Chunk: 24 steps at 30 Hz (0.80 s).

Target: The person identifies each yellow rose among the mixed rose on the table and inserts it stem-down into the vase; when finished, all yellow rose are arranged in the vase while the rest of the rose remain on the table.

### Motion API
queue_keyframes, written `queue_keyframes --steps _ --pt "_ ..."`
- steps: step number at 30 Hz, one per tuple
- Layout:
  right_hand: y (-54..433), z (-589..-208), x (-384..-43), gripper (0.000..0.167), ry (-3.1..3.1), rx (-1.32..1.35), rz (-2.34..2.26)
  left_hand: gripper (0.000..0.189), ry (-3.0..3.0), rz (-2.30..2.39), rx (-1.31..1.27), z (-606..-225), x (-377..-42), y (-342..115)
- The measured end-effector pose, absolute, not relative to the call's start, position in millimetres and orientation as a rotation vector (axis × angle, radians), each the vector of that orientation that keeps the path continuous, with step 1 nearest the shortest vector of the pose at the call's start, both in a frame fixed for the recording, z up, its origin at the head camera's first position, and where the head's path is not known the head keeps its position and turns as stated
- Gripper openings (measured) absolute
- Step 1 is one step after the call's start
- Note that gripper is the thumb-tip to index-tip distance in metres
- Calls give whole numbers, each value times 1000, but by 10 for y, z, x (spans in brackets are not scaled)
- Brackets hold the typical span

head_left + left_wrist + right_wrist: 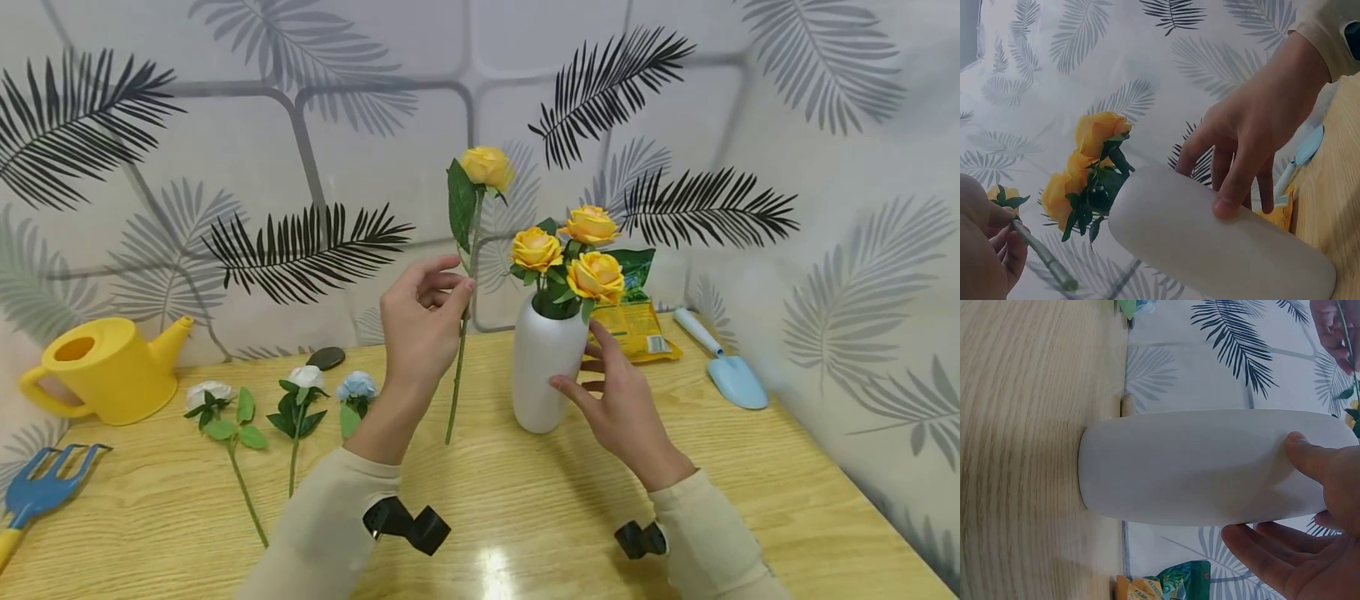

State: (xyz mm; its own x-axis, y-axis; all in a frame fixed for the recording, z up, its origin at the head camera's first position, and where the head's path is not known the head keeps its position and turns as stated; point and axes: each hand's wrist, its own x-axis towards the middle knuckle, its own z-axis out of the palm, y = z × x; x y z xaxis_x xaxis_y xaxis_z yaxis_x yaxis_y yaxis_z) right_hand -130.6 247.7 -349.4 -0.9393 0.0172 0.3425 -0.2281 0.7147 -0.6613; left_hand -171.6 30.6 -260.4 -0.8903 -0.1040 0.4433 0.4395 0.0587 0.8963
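Note:
My left hand [422, 329] pinches the stem of a single yellow rose [487, 169] between thumb and fingers. The rose is upright, its bloom above the hand and its stem end hanging over the table, left of the vase. A white vase [542, 375] stands on the table with several yellow roses [596, 277] in it. My right hand [622, 404] holds the vase from the right side. In the right wrist view, the thumb lies on the wall of the vase [1197, 469] and the fingers touch its side.
Two white roses [303, 377] and a blue rose [357, 385] lie at left. Beyond them are a yellow watering can [112, 375], a blue hand fork [48, 492] and a dark round object [327, 358]. A yellow-green packet [637, 329] and blue trowel [735, 379] lie right, near the wall.

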Motion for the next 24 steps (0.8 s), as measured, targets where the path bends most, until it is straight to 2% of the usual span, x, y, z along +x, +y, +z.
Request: queue_keyframes --steps 24 --pt "2497 -3491 -1313 86 -2606 145 1058 32 -1677 -1964 -537 -2223 -2031 943"
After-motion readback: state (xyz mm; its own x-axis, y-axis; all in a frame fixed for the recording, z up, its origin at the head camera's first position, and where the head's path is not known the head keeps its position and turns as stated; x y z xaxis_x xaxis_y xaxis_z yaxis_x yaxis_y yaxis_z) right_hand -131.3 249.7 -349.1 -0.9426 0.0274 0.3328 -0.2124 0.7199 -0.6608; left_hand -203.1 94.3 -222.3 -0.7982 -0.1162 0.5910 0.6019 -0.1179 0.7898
